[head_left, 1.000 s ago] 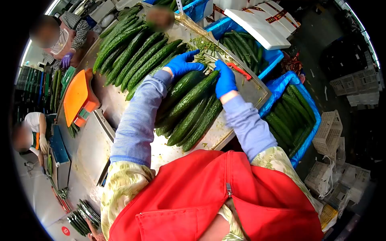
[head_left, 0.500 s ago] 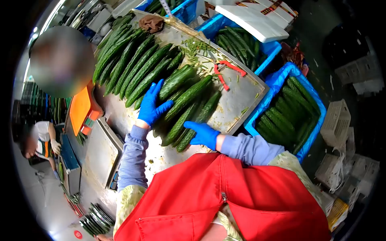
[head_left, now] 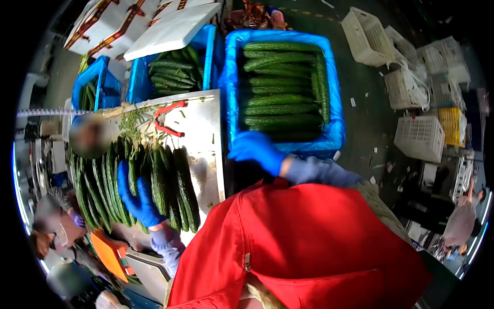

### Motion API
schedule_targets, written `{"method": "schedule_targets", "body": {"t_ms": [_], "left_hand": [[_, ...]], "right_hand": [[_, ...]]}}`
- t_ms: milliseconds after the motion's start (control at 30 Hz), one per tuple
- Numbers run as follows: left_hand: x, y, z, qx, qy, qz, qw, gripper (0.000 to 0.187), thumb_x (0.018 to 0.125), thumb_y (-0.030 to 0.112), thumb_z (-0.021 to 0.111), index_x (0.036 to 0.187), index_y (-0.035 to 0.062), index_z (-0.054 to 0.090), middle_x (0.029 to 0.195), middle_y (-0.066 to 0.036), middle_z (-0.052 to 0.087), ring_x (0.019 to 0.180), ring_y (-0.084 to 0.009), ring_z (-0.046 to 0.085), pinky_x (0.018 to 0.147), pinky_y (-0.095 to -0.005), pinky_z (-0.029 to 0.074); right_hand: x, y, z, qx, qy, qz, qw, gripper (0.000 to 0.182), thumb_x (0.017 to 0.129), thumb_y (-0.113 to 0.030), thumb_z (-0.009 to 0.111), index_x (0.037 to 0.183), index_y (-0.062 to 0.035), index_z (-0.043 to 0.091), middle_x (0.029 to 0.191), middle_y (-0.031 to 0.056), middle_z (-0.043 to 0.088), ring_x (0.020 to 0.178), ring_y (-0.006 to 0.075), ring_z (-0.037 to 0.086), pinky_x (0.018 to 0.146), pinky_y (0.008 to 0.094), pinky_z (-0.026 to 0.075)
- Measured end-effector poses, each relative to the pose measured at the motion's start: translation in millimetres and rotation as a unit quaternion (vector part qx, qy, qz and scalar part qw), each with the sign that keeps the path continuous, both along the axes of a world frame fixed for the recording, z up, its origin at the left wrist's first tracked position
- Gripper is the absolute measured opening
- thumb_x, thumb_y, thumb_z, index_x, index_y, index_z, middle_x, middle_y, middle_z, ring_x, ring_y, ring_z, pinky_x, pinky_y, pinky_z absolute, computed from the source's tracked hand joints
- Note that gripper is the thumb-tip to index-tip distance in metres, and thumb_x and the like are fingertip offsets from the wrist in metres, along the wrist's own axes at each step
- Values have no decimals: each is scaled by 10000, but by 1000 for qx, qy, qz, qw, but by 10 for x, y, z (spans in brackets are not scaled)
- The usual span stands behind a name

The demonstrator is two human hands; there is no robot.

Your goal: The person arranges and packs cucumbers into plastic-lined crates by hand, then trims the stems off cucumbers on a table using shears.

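My left hand (head_left: 139, 201), in a blue glove, lies on the row of cucumbers (head_left: 100, 180) on the metal table, its thumb and fingers spread apart. Just to its right are more cucumbers (head_left: 186, 190), side by side and pointing toward me. My right hand (head_left: 259, 153), also gloved in blue, is over the near left corner of a blue-lined crate (head_left: 335, 110). Its fingers reach out to the left and hold nothing that I can see. Inside that crate, cucumbers (head_left: 282, 99) lie mostly crosswise, with a few lengthwise along the right side.
Red-handled clippers (head_left: 167, 119) rest by green trimmings (head_left: 133, 122) on the metal table (head_left: 208, 139). Behind stands another blue crate (head_left: 210, 62) of cucumbers, partly under a white foam lid (head_left: 170, 31). White plastic crates (head_left: 419, 138) are on the floor at right. An orange scale (head_left: 109, 255) is at lower left.
My view has turned to the right, toward the blue-lined crate. My right hand has left the cucumbers on the table and moved to the crate's near corner. My left hand stays among the cucumbers.
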State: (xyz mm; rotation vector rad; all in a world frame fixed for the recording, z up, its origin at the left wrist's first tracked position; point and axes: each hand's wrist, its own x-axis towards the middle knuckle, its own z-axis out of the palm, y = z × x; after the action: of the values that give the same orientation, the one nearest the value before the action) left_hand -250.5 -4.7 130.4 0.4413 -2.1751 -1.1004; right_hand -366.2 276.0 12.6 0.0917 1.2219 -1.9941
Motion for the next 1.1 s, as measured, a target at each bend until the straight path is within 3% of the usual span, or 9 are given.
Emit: {"method": "schedule_targets", "body": {"t_ms": [67,100,200,367,600,667,867,1000,1100], "left_hand": [[-428,637,109,5,-46,-118,992,515,837,7,590,1335,-12,460,1347,-138,500,1249,-242,459,1050,-372,347],[-640,824,-6,21,-64,-215,974,569,798,17,637,1337,-6,456,1348,-147,495,1248,-256,461,1046,-369,353],[-1407,1589,-247,-103,-119,-451,879,710,737,120,726,1374,38,424,1356,-212,459,1238,-354,462,1041,-390,354],[-2233,2622,-1187,-334,-206,-505,769,905,702,471,713,1442,151,301,1353,-238,432,1229,-383,445,997,-470,386],[-2586,3696,-1608,-453,-360,-499,645,1082,604,653,670,1439,79,290,1289,-208,492,1179,-367,483,996,-545,338],[-2592,3815,-1872,-479,-373,-463,646,1128,573,678,663,1429,40,298,1206,-190,537,1126,-351,513,979,-586,317],[-2548,3855,-1902,-468,-357,-472,656,734,700,520,637,1234,27,535,1038,-147,633,944,-315,619,884,-568,392],[-2544,3795,-1989,-439,-291,-500,687,301,715,360,628,822,84,680,888,-156,654,814,-320,642,701,-490,436],[-2590,3692,-1752,-429,-236,-518,701,263,702,344,637,766,91,667,818,-149,640,762,-317,643,638,-458,432]], "right_hand": [[-62,645,-137,18,-12,-230,973,91,879,-114,585,950,-67,616,917,70,645,803,189,644,756,278,517],[-95,1132,-593,44,37,-228,972,139,873,-140,588,1003,-91,590,886,50,620,797,199,620,814,322,501],[-157,1777,-611,95,-204,-394,891,369,808,-271,651,1126,-127,529,1069,78,536,985,257,532,903,430,437],[-500,2047,-661,137,-249,-345,894,485,752,-356,671,1188,-208,519,1210,130,445,1104,295,420,940,470,381],[-476,1933,-509,170,-164,-378,895,308,760,-295,668,1014,-169,550,879,77,507,679,227,488,533,370,426],[-463,1910,-505,150,-198,-404,880,280,764,-267,669,996,-160,557,824,67,503,662,220,492,566,363,440],[-461,2057,-840,93,-253,-379,885,263,794,-254,646,1002,-121,557,841,87,553,752,245,542,671,376,489],[-374,2045,-745,35,-229,-383,894,189,835,-231,612,960,-106,546,868,79,568,814,230,578,723,377,507],[-285,2123,-593,21,-162,-366,916,199,872,-224,582,1001,-77,550,919,91,578,885,239,592,829,395,513]]}}
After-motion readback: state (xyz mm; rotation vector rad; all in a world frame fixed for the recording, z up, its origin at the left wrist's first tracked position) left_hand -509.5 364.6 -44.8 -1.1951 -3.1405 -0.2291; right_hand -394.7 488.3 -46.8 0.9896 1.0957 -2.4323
